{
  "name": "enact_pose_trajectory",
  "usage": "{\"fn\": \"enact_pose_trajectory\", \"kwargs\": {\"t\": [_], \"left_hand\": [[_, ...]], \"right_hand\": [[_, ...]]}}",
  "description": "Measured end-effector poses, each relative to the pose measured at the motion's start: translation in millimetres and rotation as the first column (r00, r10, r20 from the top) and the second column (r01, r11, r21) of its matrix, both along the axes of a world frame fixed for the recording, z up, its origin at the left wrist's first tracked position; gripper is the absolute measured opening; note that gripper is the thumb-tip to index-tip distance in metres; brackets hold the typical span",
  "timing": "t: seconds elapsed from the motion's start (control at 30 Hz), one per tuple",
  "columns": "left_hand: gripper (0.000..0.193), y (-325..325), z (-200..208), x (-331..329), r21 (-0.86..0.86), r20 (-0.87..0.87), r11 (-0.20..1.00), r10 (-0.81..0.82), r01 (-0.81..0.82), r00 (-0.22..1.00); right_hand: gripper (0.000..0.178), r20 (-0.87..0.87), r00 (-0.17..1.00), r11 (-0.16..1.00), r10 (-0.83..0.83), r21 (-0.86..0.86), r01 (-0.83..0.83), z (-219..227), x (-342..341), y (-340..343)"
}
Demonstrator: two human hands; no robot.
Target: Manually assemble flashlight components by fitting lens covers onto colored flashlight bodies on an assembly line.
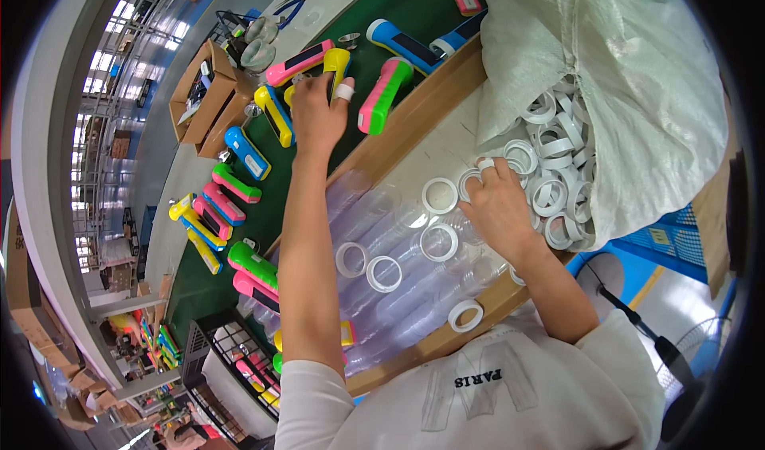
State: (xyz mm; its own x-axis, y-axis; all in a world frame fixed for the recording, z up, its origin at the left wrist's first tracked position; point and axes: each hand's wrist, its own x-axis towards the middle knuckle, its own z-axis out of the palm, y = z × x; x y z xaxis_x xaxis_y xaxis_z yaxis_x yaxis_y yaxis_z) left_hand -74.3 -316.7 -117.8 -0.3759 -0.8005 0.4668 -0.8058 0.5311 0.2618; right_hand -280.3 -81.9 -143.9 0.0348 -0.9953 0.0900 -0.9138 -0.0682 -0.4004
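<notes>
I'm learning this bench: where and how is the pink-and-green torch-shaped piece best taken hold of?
Probably around the middle of the pink-and-green torch-shaped piece, fingers across its length, coming from its left: its body is long and narrow, the left hand is on that side, and the wooden rail runs close on its right.

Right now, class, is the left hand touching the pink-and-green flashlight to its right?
Apart; the head view shows green tabletop between the left hand and that flashlight.
</notes>
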Motion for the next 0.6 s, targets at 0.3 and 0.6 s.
{"fn": "enact_pose_trajectory", "kwargs": {"t": [0.3, 0.6], "left_hand": [[0.062, 0.2, -28.8, 70.6, 0.229, 0.565, 0.715, 0.456, -0.661, 0.688], [0.034, 97.1, 18.8, 114.2, -0.077, 0.538, 0.89, 0.416, -0.449, 0.733]], "right_hand": [[0.024, 0.261, 0.961, 0.963, 0.095, -0.27, -0.022, 3.5, -5.8, -0.5], [0.043, 0.339, 0.924, 0.952, 0.176, -0.299, -0.071, 13.3, 7.7, 3.9]]}}
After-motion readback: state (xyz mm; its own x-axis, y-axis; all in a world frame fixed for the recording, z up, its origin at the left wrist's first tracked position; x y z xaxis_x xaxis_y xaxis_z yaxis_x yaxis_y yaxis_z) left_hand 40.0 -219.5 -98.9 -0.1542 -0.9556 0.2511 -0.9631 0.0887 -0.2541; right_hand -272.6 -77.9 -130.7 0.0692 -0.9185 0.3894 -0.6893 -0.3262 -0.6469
